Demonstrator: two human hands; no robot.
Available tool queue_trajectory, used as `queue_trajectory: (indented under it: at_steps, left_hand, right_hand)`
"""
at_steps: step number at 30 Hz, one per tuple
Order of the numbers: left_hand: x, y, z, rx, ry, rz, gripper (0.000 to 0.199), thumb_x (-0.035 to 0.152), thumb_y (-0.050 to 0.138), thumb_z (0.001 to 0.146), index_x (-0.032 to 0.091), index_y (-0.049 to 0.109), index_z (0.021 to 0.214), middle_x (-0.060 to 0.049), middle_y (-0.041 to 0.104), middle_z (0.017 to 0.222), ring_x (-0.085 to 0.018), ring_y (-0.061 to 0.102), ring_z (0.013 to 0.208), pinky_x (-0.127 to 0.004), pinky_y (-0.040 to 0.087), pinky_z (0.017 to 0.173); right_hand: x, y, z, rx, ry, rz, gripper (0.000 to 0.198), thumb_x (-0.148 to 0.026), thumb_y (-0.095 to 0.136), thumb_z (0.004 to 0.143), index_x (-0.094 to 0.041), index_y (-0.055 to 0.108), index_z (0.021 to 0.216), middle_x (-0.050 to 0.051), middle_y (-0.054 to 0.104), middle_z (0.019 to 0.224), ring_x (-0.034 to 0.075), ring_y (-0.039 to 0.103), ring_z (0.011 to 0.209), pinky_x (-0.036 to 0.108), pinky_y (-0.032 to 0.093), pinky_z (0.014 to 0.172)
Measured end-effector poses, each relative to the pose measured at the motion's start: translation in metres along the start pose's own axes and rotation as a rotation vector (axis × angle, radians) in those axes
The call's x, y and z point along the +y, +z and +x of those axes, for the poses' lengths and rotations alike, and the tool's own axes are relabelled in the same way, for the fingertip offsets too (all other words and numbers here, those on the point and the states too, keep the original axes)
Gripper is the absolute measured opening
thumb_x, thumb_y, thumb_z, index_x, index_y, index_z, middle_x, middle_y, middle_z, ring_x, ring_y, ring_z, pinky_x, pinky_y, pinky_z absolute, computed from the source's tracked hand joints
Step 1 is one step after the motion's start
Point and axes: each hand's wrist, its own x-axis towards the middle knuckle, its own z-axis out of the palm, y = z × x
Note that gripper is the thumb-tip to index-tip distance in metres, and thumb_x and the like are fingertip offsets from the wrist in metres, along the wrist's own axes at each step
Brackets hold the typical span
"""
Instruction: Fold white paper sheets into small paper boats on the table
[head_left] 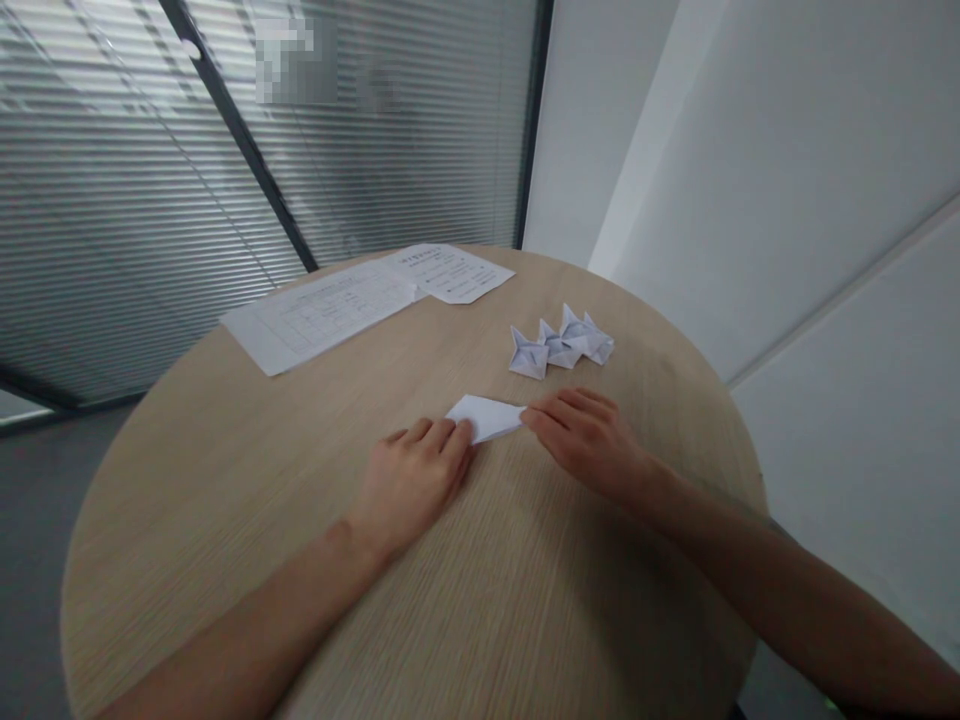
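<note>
A small folded piece of white paper (487, 416) lies between my hands near the middle of the round table. My left hand (420, 472) grips its left end, thumb and fingers closed on the edge. At the pointed right end, my right hand (581, 435) pinches the tip of the paper. Just beyond my right hand stand several folded paper figures (528, 354) with pointed tips, grouped in a row and partly overlapping. My fingers hide both ends of the paper I hold.
Printed sheets of paper (322, 315) lie flat along the far left edge of the wooden table (225, 480). Behind the table are a glass partition with blinds (420, 170) and, to the right, a white wall (810, 180).
</note>
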Motion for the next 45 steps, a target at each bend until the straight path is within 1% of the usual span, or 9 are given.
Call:
queue_trajectory:
  at_steps: [4, 7, 11, 16, 21, 34, 38, 41, 45]
  left_hand:
    - [-0.004, -0.001, 0.003, 0.247, -0.071, -0.209, 0.025, 0.021, 0.045, 0.097, 0.013, 0.066, 0.108, -0.008, 0.074, 0.089, -0.019, 0.069, 0.072, -0.028, 0.054, 0.061]
    - [-0.003, -0.005, 0.005, 0.396, -0.258, -0.4, 0.025, 0.022, 0.048, 0.095, 0.015, 0.068, 0.108, -0.005, 0.076, 0.086, -0.014, 0.068, 0.063, -0.024, 0.054, 0.061]
    - [0.002, -0.006, 0.009, 0.421, -0.503, -0.654, 0.023, 0.029, 0.052, 0.093, 0.018, 0.071, 0.1, -0.001, 0.075, 0.075, -0.012, 0.065, 0.055, -0.022, 0.051, 0.053]
    - [0.012, -0.004, 0.013, 0.512, -0.673, -0.96, 0.016, 0.032, 0.058, 0.088, 0.019, 0.067, 0.09, 0.0, 0.074, 0.075, -0.013, 0.066, 0.06, -0.021, 0.051, 0.049]
    - [0.024, -0.009, 0.012, 0.492, -0.542, -1.121, 0.012, 0.03, 0.059, 0.087, 0.019, 0.063, 0.092, 0.0, 0.072, 0.075, -0.012, 0.066, 0.062, -0.021, 0.052, 0.053]
    - [0.021, -0.005, 0.011, 0.437, -0.36, -1.01, 0.011, 0.026, 0.063, 0.087, 0.017, 0.066, 0.093, -0.004, 0.074, 0.089, -0.012, 0.068, 0.07, -0.02, 0.056, 0.06]
    - [0.024, -0.006, 0.01, 0.471, -0.26, -0.844, 0.008, 0.018, 0.059, 0.088, 0.017, 0.064, 0.081, -0.002, 0.07, 0.08, -0.01, 0.066, 0.068, -0.019, 0.055, 0.06]
    - [0.028, -0.009, 0.009, 0.475, -0.202, -0.748, 0.011, 0.016, 0.057, 0.086, 0.018, 0.059, 0.076, 0.0, 0.066, 0.071, -0.009, 0.062, 0.061, -0.018, 0.051, 0.055]
    - [0.028, -0.008, 0.007, 0.52, -0.331, -0.7, 0.014, 0.017, 0.057, 0.081, 0.02, 0.049, 0.069, 0.007, 0.054, 0.054, -0.006, 0.049, 0.042, -0.016, 0.04, 0.042]
  right_hand:
    - [-0.011, 0.001, 0.003, 0.378, 0.173, 0.089, 0.028, -0.008, 0.054, 0.09, -0.024, 0.059, 0.113, 0.008, 0.064, 0.108, 0.022, 0.06, 0.102, 0.039, 0.049, 0.089]
    - [-0.021, -0.002, 0.007, 0.521, 0.233, 0.127, 0.033, -0.013, 0.062, 0.086, -0.026, 0.054, 0.116, 0.01, 0.055, 0.115, 0.026, 0.056, 0.107, 0.042, 0.05, 0.089]
    - [-0.028, -0.008, 0.012, 0.693, 0.329, 0.108, 0.028, -0.017, 0.066, 0.083, -0.026, 0.053, 0.107, 0.01, 0.054, 0.108, 0.026, 0.058, 0.098, 0.042, 0.052, 0.08]
    - [-0.041, 0.001, 0.014, 0.344, 0.182, 0.503, 0.011, -0.016, 0.058, 0.088, -0.024, 0.055, 0.096, 0.002, 0.061, 0.088, 0.016, 0.06, 0.081, 0.03, 0.053, 0.072]
    - [-0.05, 0.012, 0.017, 0.171, 0.373, 0.77, 0.019, -0.024, 0.062, 0.085, -0.021, 0.055, 0.102, 0.006, 0.061, 0.097, 0.018, 0.061, 0.089, 0.029, 0.056, 0.069]
    - [-0.049, 0.017, 0.017, 0.204, 0.513, 1.082, 0.024, -0.017, 0.059, 0.083, -0.022, 0.052, 0.105, 0.006, 0.058, 0.106, 0.016, 0.064, 0.093, 0.03, 0.059, 0.072]
    - [-0.05, 0.019, 0.018, 0.22, 0.596, 0.988, 0.026, -0.015, 0.056, 0.081, -0.022, 0.05, 0.105, 0.004, 0.061, 0.099, 0.014, 0.065, 0.079, 0.027, 0.056, 0.065]
    - [-0.047, 0.017, 0.018, 0.25, 0.694, 0.826, 0.017, -0.021, 0.059, 0.08, -0.023, 0.05, 0.095, -0.002, 0.061, 0.079, 0.012, 0.058, 0.063, 0.023, 0.047, 0.055]
    - [-0.037, 0.014, 0.019, 0.272, 0.784, 0.667, 0.016, -0.025, 0.062, 0.078, -0.023, 0.047, 0.078, -0.008, 0.048, 0.059, 0.009, 0.043, 0.05, 0.022, 0.034, 0.048]
